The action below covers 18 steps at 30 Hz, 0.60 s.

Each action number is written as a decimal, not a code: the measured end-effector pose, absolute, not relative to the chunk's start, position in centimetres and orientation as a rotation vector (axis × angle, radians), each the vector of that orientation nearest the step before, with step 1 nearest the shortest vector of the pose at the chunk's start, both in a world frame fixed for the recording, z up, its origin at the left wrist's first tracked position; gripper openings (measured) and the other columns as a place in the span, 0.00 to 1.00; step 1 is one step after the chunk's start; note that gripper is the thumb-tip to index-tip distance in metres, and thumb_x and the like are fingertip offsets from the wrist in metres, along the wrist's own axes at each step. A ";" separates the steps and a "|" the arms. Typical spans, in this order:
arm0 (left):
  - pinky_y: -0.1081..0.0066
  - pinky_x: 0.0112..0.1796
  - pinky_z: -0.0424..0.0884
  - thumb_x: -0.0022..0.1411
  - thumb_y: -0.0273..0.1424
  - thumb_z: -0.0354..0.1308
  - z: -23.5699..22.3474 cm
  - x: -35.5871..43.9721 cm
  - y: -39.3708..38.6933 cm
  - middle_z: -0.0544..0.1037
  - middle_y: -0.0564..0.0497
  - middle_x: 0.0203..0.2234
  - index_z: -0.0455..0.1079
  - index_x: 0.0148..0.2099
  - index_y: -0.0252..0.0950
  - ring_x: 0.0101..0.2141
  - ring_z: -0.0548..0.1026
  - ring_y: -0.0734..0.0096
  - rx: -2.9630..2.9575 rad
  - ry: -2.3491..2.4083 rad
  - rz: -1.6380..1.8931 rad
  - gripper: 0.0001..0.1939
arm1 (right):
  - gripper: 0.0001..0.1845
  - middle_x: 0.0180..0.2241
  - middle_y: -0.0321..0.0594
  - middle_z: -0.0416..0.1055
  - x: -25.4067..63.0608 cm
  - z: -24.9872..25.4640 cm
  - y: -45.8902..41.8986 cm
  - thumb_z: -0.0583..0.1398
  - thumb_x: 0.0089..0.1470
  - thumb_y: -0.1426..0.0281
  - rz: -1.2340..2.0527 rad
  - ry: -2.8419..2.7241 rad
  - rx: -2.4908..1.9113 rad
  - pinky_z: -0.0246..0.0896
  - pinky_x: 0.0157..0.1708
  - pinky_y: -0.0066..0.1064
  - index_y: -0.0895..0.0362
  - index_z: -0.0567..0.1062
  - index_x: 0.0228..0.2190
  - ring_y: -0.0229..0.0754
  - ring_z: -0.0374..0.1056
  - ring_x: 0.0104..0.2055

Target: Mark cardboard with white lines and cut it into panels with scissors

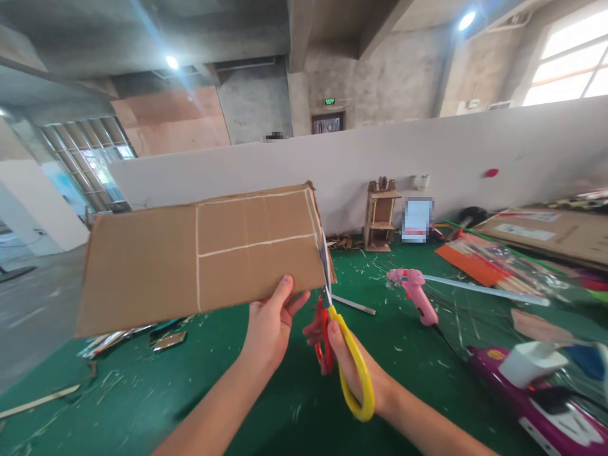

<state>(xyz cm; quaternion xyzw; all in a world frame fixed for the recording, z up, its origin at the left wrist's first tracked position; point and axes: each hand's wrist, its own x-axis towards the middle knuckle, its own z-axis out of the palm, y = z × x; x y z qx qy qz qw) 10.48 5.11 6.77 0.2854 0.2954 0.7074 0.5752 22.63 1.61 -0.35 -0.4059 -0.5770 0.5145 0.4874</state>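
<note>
A wide brown cardboard sheet [251, 272], marked with pale lines, is held up above the table. My left hand [273, 320] grips its lower edge, thumb on the near face and fingers partly hidden behind. In my right hand [349, 354] is a pair of scissors [356, 364] with one yellow and one red handle. The blades point upward along the right end of the sheet, with cardboard between them. A narrow strip of cardboard at that end hangs just right of the blades.
On the green table [280, 405] a pink glue gun [418, 294] lies to the right, near a purple power strip [532, 405]. Behind stand a small cardboard shelf [380, 215] and a white partition [256, 168]. Cardboard scraps [170, 341] lie at left.
</note>
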 end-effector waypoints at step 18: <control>0.68 0.30 0.79 0.45 0.26 0.68 6.8 10.6 4.7 0.79 0.51 0.32 0.75 0.35 0.34 0.33 0.77 0.68 0.719 0.720 1.632 0.12 | 0.29 0.18 0.32 0.60 23.5 0.3 1.8 0.43 0.56 0.44 1.105 -1.536 -1.147 0.56 0.14 0.23 0.55 0.62 0.26 0.32 0.59 0.15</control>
